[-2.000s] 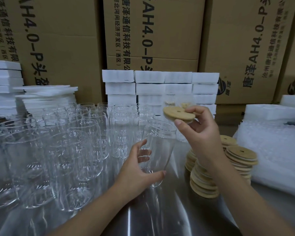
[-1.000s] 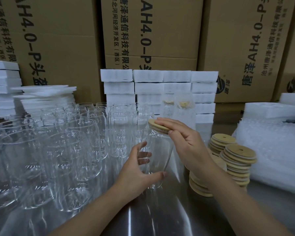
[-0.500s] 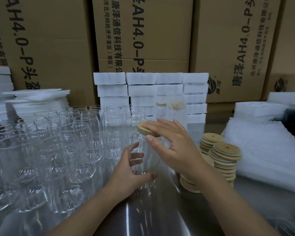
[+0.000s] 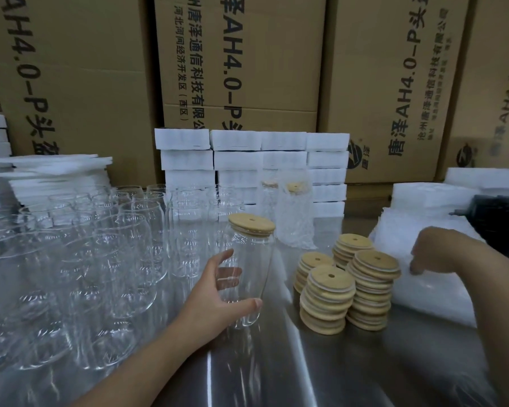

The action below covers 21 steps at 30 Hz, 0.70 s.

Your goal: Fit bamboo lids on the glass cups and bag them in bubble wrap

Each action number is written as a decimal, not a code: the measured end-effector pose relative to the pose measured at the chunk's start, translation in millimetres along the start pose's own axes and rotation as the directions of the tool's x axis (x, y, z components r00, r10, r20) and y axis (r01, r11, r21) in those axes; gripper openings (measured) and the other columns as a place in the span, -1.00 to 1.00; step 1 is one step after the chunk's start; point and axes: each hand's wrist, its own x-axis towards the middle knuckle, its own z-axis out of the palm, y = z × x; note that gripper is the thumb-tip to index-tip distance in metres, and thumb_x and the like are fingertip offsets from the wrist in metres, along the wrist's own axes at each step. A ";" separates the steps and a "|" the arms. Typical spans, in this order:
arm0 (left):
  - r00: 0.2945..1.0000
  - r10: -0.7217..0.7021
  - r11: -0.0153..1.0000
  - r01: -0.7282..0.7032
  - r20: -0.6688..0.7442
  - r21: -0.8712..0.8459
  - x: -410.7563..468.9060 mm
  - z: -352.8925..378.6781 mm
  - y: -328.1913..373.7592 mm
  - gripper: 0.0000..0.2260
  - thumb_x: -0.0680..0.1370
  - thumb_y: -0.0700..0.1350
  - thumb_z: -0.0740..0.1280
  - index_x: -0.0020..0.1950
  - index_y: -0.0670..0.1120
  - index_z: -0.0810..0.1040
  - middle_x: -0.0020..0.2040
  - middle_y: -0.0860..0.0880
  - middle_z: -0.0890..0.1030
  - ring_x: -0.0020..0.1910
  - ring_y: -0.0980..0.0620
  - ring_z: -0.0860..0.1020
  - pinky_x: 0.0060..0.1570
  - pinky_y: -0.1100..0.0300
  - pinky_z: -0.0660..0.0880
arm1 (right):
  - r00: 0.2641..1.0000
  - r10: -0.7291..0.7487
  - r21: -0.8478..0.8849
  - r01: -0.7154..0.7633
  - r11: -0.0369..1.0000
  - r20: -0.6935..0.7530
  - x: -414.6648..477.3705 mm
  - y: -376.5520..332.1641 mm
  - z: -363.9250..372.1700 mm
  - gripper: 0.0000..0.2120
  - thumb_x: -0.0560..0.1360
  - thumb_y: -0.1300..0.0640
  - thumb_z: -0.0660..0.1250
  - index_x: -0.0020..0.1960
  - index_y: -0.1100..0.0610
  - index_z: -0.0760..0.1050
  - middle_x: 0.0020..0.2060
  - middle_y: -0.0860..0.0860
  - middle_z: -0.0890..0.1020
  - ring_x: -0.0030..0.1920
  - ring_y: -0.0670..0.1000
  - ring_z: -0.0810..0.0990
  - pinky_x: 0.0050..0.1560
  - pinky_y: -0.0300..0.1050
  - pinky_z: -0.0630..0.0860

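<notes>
Clear glass cup (image 4: 249, 277) upright, bamboo lid (image 4: 251, 225) seated (slightly tilted); lid stacks (image 4: 347, 284) beside; bubble wrap (image 4: 432, 277) right

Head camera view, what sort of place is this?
Likely a warehouse packing station: big cardboard cartons stacked behind, rows of glass cups, and piles of bamboo lids on the table.

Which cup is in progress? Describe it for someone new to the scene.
On the steel table, look between the crowd of bare glass cups on the left and the stacks of bamboo lids at centre right. The cup there is gripped by the left hand. It alone among the unwrapped cups wears a bamboo lid.
</notes>
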 end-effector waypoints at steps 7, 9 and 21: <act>1.000 -0.003 1.000 0.003 -0.004 0.004 -1.2 -0.7 0.7 -0.20 0.05 0.20 0.54 0.21 0.43 0.25 0.17 0.14 0.52 0.14 0.26 0.52 -0.04 0.33 0.52 | 0.965 0.128 0.309 -0.052 0.949 -0.228 -6.9 -2.1 -24.7 -0.61 0.59 -0.07 0.18 0.25 0.18 0.51 0.13 0.16 0.57 0.11 0.20 0.52 0.18 0.09 0.46; 1.000 -0.002 1.000 0.002 -0.004 0.005 -1.8 -0.5 1.0 -0.20 0.06 0.20 0.54 0.21 0.43 0.25 0.17 0.15 0.52 0.14 0.27 0.52 -0.03 0.33 0.52 | 0.891 0.135 0.386 0.048 0.921 -0.433 -18.2 -12.7 -29.6 -0.68 0.62 -0.02 0.14 0.14 0.14 0.56 -0.06 0.13 0.58 0.00 0.20 0.52 0.06 0.09 0.47; 0.996 0.022 0.999 -0.025 -0.081 -0.036 -0.2 -2.3 1.7 -0.21 0.05 0.21 0.53 0.20 0.41 0.27 0.15 0.15 0.53 0.09 0.31 0.55 0.03 0.24 0.56 | 0.965 -0.074 0.380 0.169 0.910 -0.251 -26.6 -46.2 -12.9 -0.64 0.50 -0.23 0.26 -0.28 0.02 0.46 -0.32 -0.02 0.54 -0.24 0.01 0.51 -0.15 -0.05 0.48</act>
